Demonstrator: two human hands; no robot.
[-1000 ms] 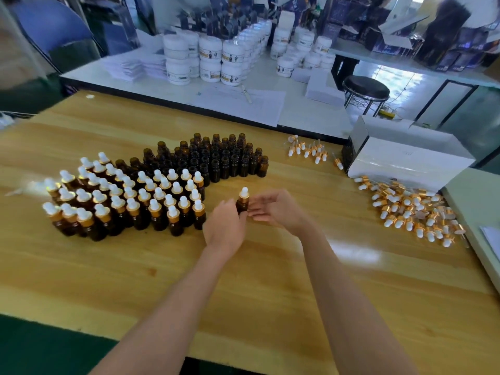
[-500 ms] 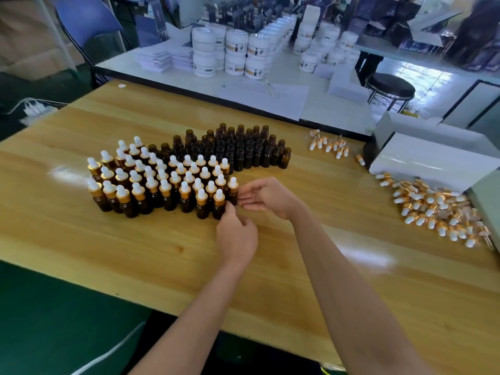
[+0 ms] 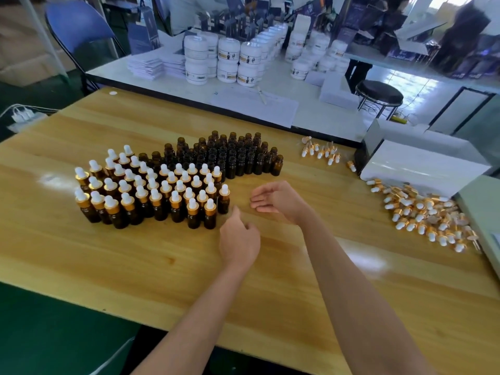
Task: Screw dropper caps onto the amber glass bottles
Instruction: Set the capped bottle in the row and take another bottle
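Note:
Several capped amber bottles [image 3: 151, 193] with gold collars and white bulbs stand packed together at the left of the wooden table [image 3: 135, 255]. Behind them stand several uncapped amber bottles [image 3: 238, 155]. One capped bottle [image 3: 224, 199] stands at the group's right edge. My left hand [image 3: 239, 240] hovers just right of the front row, fingers loosely curled, holding nothing. My right hand [image 3: 278, 200] is a little farther right, fingers relaxed and empty. A pile of loose dropper caps [image 3: 422, 212] lies at the right, and a smaller cluster of caps [image 3: 322, 151] lies near the far edge.
A white open box [image 3: 422, 169] sits at the table's right rear. Beyond the wooden table a white table [image 3: 311, 117] carries stacked white jars [image 3: 230, 63] and paper sheets. A blue folding chair [image 3: 78, 28] and a black stool [image 3: 378, 94] stand behind.
Both hands let go of the newly capped bottle, which now stands at the right edge of the capped group. My left hand drew back toward me and my right hand moved off to the right.

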